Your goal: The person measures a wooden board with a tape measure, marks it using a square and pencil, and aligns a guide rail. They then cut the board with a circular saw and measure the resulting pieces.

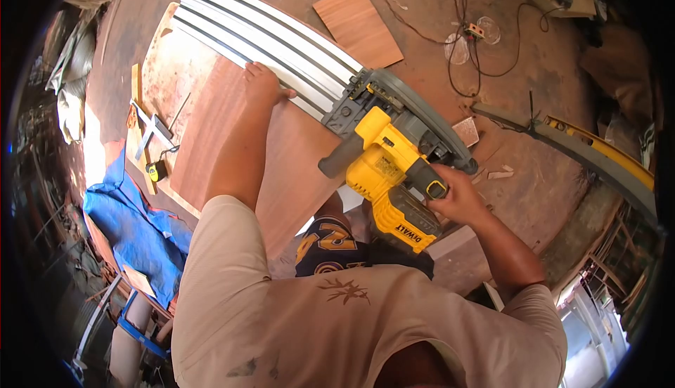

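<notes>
A yellow and black track saw (387,170) sits at the near right end of a long silver guide rail (260,33). The rail lies over a reddish-brown wooden sheet (218,121). My right hand (457,195) is wrapped round the saw's black rear handle. My left hand (261,84) presses on the rail's near edge and the sheet beside it, fingers spread and thumb pointing right. Nothing is held in it. The blade is hidden by the saw's housing.
A loose wooden panel (358,26) lies beyond the rail. Cords with a socket (474,31) are at the upper right, a yellow level (598,145) at the right. A square (151,131), tape measure (156,170) and blue tarp (137,226) are at the left.
</notes>
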Demonstrator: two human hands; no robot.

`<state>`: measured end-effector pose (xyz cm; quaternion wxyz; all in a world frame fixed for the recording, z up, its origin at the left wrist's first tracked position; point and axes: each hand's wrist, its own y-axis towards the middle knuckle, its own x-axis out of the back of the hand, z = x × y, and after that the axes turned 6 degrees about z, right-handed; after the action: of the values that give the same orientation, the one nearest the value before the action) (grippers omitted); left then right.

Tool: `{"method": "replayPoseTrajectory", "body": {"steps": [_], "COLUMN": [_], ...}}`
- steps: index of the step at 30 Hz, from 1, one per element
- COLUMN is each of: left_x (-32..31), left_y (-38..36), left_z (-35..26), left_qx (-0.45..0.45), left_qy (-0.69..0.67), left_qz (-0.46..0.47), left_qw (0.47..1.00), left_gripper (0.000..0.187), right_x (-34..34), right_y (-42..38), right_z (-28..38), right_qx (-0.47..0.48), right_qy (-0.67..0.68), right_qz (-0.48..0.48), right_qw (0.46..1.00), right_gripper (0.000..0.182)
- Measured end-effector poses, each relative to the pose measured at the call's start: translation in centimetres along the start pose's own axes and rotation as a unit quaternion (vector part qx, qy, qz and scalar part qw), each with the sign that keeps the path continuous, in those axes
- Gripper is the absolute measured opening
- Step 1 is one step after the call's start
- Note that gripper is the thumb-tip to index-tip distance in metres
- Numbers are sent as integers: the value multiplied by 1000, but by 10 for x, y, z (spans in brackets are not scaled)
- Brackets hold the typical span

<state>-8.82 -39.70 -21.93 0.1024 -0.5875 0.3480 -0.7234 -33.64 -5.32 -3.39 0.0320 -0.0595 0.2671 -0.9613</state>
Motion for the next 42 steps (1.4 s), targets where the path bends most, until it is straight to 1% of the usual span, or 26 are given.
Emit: {"method": "replayPoseTrajectory", "body": {"steps": [3,6,9,11,12,13,15,16,17,19,20,22,29,31,32,33,36,38,42], "left_x": [-3,-1,0,9,0,2,1,4,3,0,2,2,3,10,5,3,1,1,2], "left_y": [3,5,1,-1,3,-1,-2,1,1,-5,-4,-2,2,3,8,4,0,0,-2], "left_z": [3,6,1,2,5,4,1,1,0,0,0,1,9,2,0,2,0,1,-6], "left_qx": [-13,-10,11,1,0,-7,0,3,6,8,7,5,1,18,23,10,15,1,8], "left_qy": [-5,0,15,-2,6,11,0,0,-4,-6,-3,-5,-9,4,9,-16,-1,-13,-11], "left_qz": [-23,-16,7,29,6,3,-17,-23,-19,-9,-8,-12,-2,37,34,17,11,-11,-11], "left_qw": [1000,1000,1000,1000,1000,1000,1000,1000,1000,1000,1000,1000,1000,999,999,1000,1000,1000,1000], "left_gripper": [128,128,131,132,132,131,130,130,131,131,131,130,131,130,130,130,129,129,129], "right_x": [2,2,3,3,2,2,4,3,5,6,6,4,0,1,3,5,5,6,8], "right_y": [0,4,0,3,3,3,4,5,6,5,7,6,4,4,-2,-3,0,3,9], "right_z": [-11,-22,-19,-22,-26,-25,-21,-23,-21,-14,-13,-12,-14,-25,-29,-30,-16,-14,-5], "right_qx": [-1,1,-31,-30,-33,-27,-81,-58,-56,-26,-23,-60,-70,-10,-11,-14,-25,-13,-12], "right_qy": [-39,-15,24,31,28,27,36,45,44,-30,-31,7,-1,-31,-26,-57,-58,-60,-65], "right_qz": [-4,4,23,10,9,16,23,19,20,33,34,24,29,3,-7,7,3,3,2], "right_qw": [999,1000,999,999,999,999,996,997,997,999,999,998,997,999,1000,998,998,998,998], "right_gripper": [49,50,50,50,52,52,54,54,54,53,53,52,52,51,50,50,50,48,46]}}
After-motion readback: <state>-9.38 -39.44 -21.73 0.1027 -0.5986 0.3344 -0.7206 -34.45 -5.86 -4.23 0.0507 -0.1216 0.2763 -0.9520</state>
